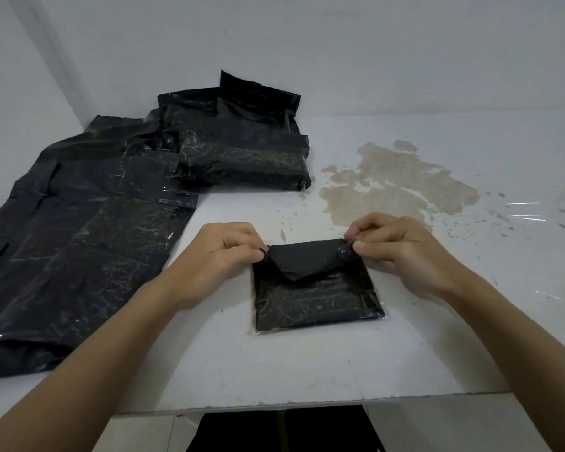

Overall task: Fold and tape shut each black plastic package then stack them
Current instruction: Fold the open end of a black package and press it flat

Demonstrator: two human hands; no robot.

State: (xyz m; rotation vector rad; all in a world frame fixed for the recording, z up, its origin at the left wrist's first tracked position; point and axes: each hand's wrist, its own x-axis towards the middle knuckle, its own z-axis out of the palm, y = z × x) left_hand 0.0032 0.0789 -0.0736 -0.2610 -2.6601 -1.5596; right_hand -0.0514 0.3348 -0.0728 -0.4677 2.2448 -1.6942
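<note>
Both hands work at the near table (307,370) edge: left hand (222,256) and right hand (402,252) each pinch a far corner of the small black package (317,301), flap folded over. Taped packages (242,148) lie stacked at rear left.

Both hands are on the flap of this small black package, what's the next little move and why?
Probably lay the flap down flat. The left hand and right hand pinch its top corners, and it lies only half folded, loose and untaped, over the small black package.
</note>
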